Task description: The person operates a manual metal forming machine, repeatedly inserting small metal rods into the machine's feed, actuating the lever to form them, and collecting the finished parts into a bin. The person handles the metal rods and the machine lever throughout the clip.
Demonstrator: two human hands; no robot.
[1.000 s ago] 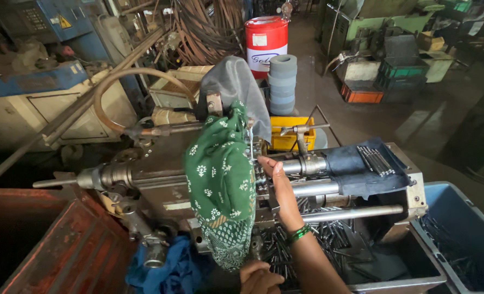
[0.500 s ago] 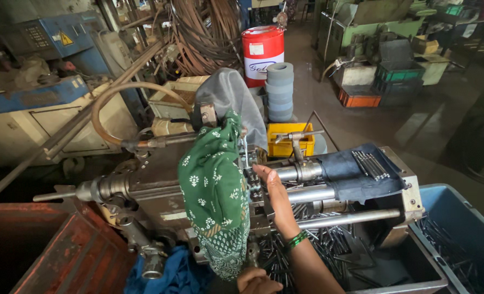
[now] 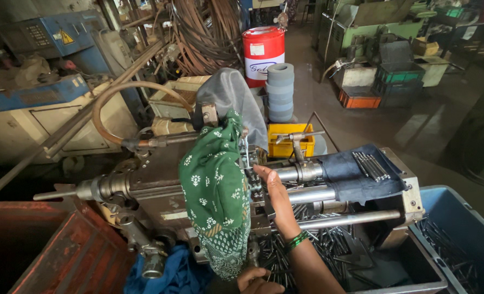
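Here the right hand (image 3: 274, 193) reaches open-fingered into the machine (image 3: 160, 182); left hand (image 3: 258, 280) half-curled, empty.

Cloth (image 3: 217, 201) hangs on machine (image 3: 144, 185), left of right hand (image 3: 272, 188).

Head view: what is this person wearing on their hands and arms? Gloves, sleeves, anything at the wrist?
Both hands are bare, with no gloves. The right hand has a thin green bangle around the wrist, and the forearm below it shows no sleeve. Only the knuckles and fingers of the left hand show at the bottom edge, so its wrist and any sleeve are out of view.
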